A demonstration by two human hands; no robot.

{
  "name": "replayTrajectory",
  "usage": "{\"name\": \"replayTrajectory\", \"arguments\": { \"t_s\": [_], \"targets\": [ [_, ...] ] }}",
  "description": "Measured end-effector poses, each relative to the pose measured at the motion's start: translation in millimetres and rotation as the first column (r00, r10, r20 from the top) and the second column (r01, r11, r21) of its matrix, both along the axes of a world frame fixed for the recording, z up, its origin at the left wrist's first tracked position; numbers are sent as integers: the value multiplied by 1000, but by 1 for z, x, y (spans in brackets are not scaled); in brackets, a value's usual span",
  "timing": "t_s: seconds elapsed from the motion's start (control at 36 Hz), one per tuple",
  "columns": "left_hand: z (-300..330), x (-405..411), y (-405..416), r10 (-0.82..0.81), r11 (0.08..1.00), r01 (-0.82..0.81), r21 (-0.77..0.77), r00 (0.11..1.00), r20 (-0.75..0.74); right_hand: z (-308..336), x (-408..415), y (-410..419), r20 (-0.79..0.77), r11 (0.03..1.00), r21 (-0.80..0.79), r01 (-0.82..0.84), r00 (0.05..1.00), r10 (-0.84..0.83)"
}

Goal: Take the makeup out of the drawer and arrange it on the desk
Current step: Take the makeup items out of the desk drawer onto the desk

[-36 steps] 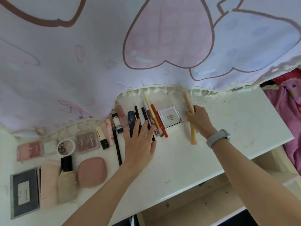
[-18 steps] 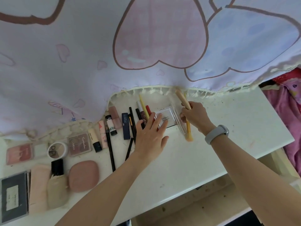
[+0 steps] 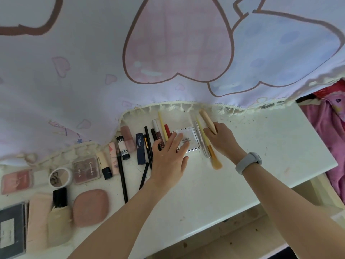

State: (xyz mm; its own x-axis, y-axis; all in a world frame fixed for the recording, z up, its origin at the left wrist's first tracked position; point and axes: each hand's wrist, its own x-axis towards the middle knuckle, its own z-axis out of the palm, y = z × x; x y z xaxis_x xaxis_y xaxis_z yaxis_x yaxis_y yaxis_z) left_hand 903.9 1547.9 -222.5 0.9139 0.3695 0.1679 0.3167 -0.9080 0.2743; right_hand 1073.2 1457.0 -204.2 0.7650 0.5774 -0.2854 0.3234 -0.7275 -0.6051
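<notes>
Most of the makeup is out and laid along the white desk (image 3: 261,146), under the hem of a heart-print curtain (image 3: 168,53).

Far left: a dark palette box (image 3: 12,228), a pink blush compact (image 3: 15,181), a round compact (image 3: 60,177), an eyeshadow palette (image 3: 85,170), a foundation bottle (image 3: 59,208) and a pink cushion case (image 3: 90,206).

Middle: lipsticks, then pencils and liners in a rough row, one black pencil (image 3: 122,176) lying lower than its neighbours.

Left hand (image 3: 168,161) lies flat, fingers straight, fingertips on the clear square compact (image 3: 188,142) and the tubes beside it; it presses or nudges, no grasp.

Right hand (image 3: 222,141) curls round a thick tan brush handle (image 3: 207,120), touching the compact's right side. A thin yellow brush (image 3: 209,146) lies just beside, bristles toward the desk's near edge.

The open drawer (image 3: 233,238) below the desk shows bare wood where visible; its far part is hidden.

Judgement: the task is late on. Unloading looks finished; what remains is squaring up the compact and brushes, and perhaps the stray pencils.
</notes>
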Motion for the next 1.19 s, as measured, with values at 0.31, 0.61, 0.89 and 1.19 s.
{"name": "replayTrajectory", "arguments": {
  "t_s": [0.31,0.61,0.89,1.19],
  "targets": [
    [-5,-6,1,-41,999,41,25,999,-13,-7,-23,7,168,993,13,-115,980,111],
    [-6,-9,0,-53,998,53,33,998,-16,-5,-26,12,190,990,68,-122,976,107],
    [-8,-12,4,-68,994,73,84,996,-61,-2,-36,-4,293,982,76,-175,945,145],
    [-4,-11,8,-87,994,90,54,994,-68,-4,-55,-23,488,960,-25,-278,835,255]
  ]
}}
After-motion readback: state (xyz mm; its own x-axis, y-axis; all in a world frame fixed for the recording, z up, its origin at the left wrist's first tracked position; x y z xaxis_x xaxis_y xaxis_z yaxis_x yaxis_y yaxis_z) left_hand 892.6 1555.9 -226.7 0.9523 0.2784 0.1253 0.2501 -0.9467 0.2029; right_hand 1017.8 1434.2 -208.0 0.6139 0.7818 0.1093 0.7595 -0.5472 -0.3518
